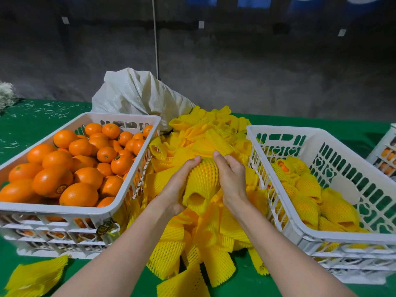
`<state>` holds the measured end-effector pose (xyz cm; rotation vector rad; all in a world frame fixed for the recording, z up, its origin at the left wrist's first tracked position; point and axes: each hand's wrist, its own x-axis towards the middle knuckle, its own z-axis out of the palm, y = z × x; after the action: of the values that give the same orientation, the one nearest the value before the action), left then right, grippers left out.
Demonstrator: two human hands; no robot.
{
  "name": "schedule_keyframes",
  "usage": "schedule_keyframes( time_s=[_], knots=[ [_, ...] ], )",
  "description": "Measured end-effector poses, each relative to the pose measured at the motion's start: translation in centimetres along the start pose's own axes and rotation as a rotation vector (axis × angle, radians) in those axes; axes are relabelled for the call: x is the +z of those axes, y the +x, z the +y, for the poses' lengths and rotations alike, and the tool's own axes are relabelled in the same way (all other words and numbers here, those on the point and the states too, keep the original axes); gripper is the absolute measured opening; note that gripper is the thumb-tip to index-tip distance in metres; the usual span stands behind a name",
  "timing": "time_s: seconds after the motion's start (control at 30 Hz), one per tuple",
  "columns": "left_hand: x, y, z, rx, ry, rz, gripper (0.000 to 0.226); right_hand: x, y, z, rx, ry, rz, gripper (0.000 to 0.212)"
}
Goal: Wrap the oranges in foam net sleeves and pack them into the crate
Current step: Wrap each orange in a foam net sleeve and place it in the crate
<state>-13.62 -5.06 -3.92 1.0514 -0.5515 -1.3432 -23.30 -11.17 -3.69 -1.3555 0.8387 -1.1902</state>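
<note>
Both my hands hold one orange inside a yellow foam net sleeve [202, 181] over the middle of the table. My left hand [179, 185] grips its left side and my right hand [231, 179] grips its right side, fingertips on top. The sleeve's open end faces me. A white crate [137, 168] on the left is full of bare oranges [79, 168]. The white crate [285, 213] on the right holds several sleeved oranges [308, 202]. A heap of loose yellow sleeves [205, 236] lies between the crates, under my hands.
A white woven sack [139, 93] slumps behind the sleeve heap. Loose flat sleeves [36, 275] lie at the front left on the green table [38, 125]. Another white crate [385, 151] with oranges shows at the far right edge. A grey wall stands behind.
</note>
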Motion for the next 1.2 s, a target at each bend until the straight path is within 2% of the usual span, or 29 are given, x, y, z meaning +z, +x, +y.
schedule_keyframes(
  time_s=[0.2,0.3,0.4,0.43,0.57,0.73,0.8,0.93,1.07,1.2],
  knots=[
    [-0.3,-0.7,0.4,-0.031,0.1,-0.092,0.043,-1.0,0.2,-0.5,0.017,-0.019,-0.119,0.041],
    [0.0,-0.8,0.4,-0.006,0.112,-0.151,0.044,-1.5,0.4,-0.8,0.052,-0.004,-0.188,0.055],
    [0.1,-0.7,0.2,-0.034,0.106,-0.185,0.044,-2.0,0.3,-0.9,0.059,-0.015,-0.221,0.06],
    [0.2,-0.7,0.1,-0.051,0.117,-0.189,0.046,-2.2,0.3,-0.9,0.073,-0.026,-0.238,0.059],
    [1.0,-0.4,-0.3,-0.063,0.16,-0.212,0.042,-3.1,0.2,-0.7,0.111,-0.032,-0.3,0.027],
    [2.0,0.0,-1.1,-0.041,0.143,-0.138,0.034,-4.2,0.1,0.1,0.012,-0.097,-0.241,0.029],
    [2.4,0.2,-1.3,0.024,0.124,-0.082,0.031,-4.5,-0.5,0.5,0.023,-0.101,-0.225,0.019],
    [3.1,0.8,-1.6,0.112,-0.005,-0.027,0.042,-4.2,-2.3,1.4,-0.076,-0.18,-0.38,0.041],
    [2.8,1.2,-1.8,0.057,-0.229,-0.006,0.052,-4.2,-3.0,1.0,-0.174,-0.307,-0.431,0.055],
    [3.4,1.7,-1.8,0.018,-0.158,0.048,0.053,-5.1,-2.8,0.5,-0.17,-0.355,-0.461,0.066]
  ],
)
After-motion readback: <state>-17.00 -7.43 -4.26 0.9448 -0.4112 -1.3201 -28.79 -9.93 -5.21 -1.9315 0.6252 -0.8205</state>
